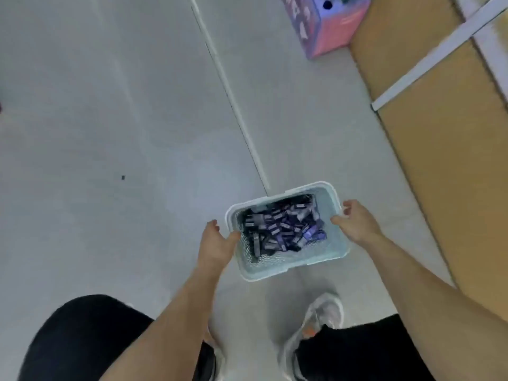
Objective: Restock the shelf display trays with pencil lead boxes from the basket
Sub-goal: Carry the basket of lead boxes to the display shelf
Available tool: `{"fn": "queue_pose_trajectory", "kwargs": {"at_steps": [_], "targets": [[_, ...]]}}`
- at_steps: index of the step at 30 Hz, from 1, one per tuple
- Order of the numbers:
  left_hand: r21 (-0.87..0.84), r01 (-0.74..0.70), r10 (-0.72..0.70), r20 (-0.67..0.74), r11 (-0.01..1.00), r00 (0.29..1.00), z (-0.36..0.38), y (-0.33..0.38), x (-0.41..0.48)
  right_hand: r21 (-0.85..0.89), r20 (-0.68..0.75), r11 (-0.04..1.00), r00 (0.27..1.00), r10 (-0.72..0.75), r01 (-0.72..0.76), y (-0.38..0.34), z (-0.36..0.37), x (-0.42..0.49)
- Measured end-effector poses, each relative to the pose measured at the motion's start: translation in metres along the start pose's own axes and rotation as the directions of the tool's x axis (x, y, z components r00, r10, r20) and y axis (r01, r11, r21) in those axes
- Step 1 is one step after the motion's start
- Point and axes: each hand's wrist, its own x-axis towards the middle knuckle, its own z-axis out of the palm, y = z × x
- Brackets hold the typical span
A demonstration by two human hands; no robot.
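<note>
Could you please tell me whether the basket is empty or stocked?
Stocked: loose pencil lead boxes cover most of the basket floor.

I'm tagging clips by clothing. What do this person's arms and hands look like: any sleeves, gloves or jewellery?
No sleeve reaches the left forearm or the right forearm; both are uncovered. The left hand and the right hand wear no gloves. No watch, band or ring shows, though the picture is blurred.
</note>
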Motion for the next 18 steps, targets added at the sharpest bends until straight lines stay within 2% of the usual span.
{"fn": "queue_pose_trajectory", "kwargs": {"at_steps": [4, 7, 9, 13, 18], "targets": [[-0.026, -0.017, 0.017, -0.005, 1.000, 1.000, 0.042, -0.019, 0.031, 0.120, -0.033, 0.993, 0.999, 0.003, 0.001, 0.016, 0.041, 0.034], [-0.065, -0.072, 0.067, -0.086, 0.995, 0.994, 0.055, -0.029, 0.038, 0.136, -0.120, 0.990, 0.993, -0.016, 0.033, 0.027, 0.052, 0.046], [-0.054, -0.074, 0.069, -0.092, 0.996, 0.993, 0.050, -0.028, 0.033, 0.148, -0.125, 0.988, 0.992, -0.021, 0.040, 0.028, 0.051, 0.038], [-0.025, -0.076, 0.073, -0.114, 0.997, 0.991, 0.007, -0.008, -0.001, 0.187, -0.126, 0.982, 0.992, -0.012, 0.035, 0.011, 0.030, -0.011], [-0.022, -0.107, 0.103, -0.143, 0.994, 0.984, -0.087, 0.043, -0.096, 0.225, -0.111, 0.972, 0.993, -0.046, 0.070, -0.039, -0.043, -0.129]]}}
